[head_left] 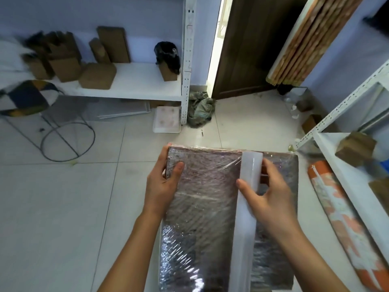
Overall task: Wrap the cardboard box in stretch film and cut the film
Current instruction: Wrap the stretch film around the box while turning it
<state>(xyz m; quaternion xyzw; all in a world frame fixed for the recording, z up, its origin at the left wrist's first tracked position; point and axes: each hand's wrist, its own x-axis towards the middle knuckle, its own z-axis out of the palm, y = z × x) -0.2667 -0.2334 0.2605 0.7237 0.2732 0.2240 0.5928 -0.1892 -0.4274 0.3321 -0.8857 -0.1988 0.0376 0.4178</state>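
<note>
A flat brown cardboard box [206,207] is held in front of me, its top face covered in shiny, wrinkled stretch film. My left hand [163,184] grips the box's far left edge, thumb on top. The white stretch film roll [247,207] lies lengthwise along the box's right half. My right hand [271,194] clasps that roll near its far end, thumb on the left side and fingers on the right. Film runs from the roll leftwards over the box.
A white metal shelf [126,81] with several small cardboard boxes stands at the back left. A stool [27,98] with a wire frame is on the left. Another white shelf [345,165] and an orange patterned roll [341,224] lie on the right. A brown door [248,49] is ahead.
</note>
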